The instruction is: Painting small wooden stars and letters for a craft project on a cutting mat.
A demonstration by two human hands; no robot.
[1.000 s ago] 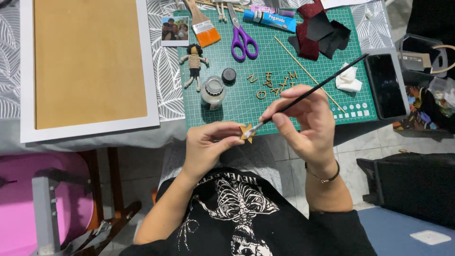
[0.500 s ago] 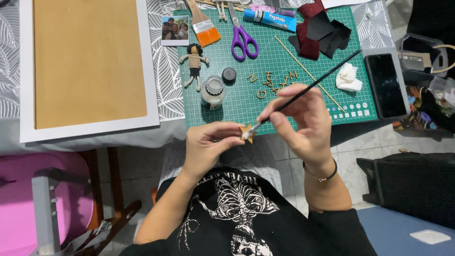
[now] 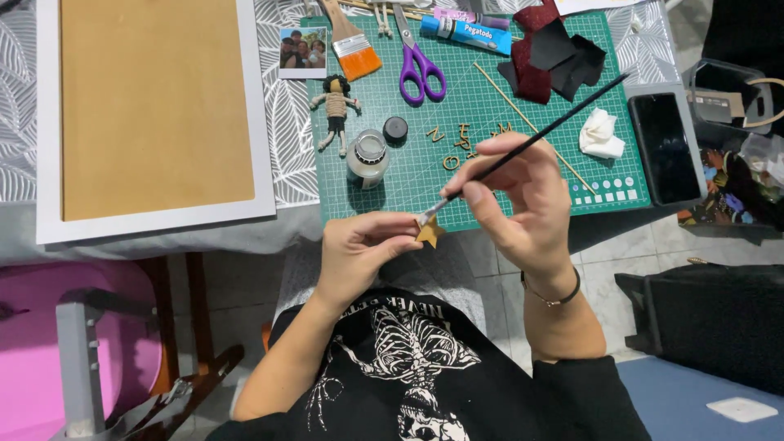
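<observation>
Wooden star (image 3: 429,233), one, pinched by left hand (image 3: 359,253) fingers; right hand (image 3: 523,204) fingers grip one thin black paintbrush (image 3: 539,135).

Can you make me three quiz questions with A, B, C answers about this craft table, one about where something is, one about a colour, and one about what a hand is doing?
1. Where does the small doll lie?
A. on the green cutting mat's left edge
B. inside the white frame
C. on the phone

2. What colour are the scissors' handles?
A. red
B. purple
C. yellow

3. What is the right hand doing?
A. resting flat and empty
B. holding a thin black paintbrush
C. cutting fabric

Answers:
1. A, the doll lies at the edge of the green cutting mat.
2. B, both loops are purple.
3. B, the paintbrush tip meets the small tan star pinched by the left hand.
</observation>
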